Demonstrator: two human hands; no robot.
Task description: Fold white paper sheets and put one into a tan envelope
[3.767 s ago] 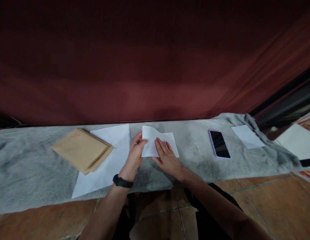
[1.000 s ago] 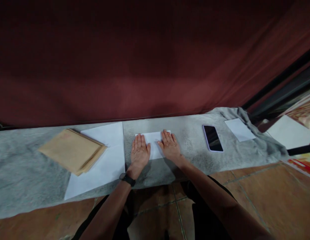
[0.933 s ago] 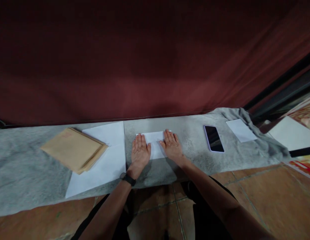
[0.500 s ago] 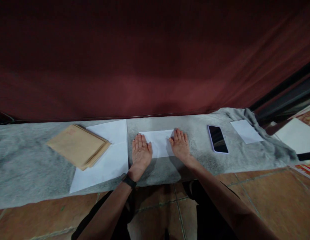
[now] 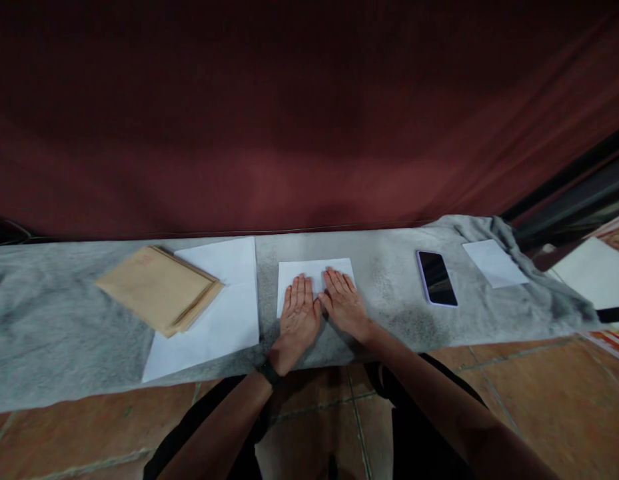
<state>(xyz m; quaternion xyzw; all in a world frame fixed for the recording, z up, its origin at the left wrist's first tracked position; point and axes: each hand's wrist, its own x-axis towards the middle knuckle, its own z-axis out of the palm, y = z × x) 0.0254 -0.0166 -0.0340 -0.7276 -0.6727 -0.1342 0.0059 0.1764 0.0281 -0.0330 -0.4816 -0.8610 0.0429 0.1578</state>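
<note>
A white sheet of paper (image 5: 314,269), a small rectangle, lies flat on the grey cloth in front of me. My left hand (image 5: 300,313) rests palm down on its left half, fingers stretched out and pointing away from me. On the right half lies my right hand (image 5: 344,305), also flat, with its fingers extended. The two thumbs nearly meet at the middle of the sheet. Both hands cover much of the paper's near edge. Neither hand grips anything.
Left of the hands, a stack of brown envelopes (image 5: 156,287) lies on larger white sheets (image 5: 234,313). A phone (image 5: 436,279) and another white paper (image 5: 494,263) lie to the right on the grey cloth (image 5: 49,320). Behind hangs a dark red curtain (image 5: 309,180).
Both hands have moved inward from the paper's left and right ends to its middle and slightly nearer me. They stay flat, and the paper's far corners now show.
</note>
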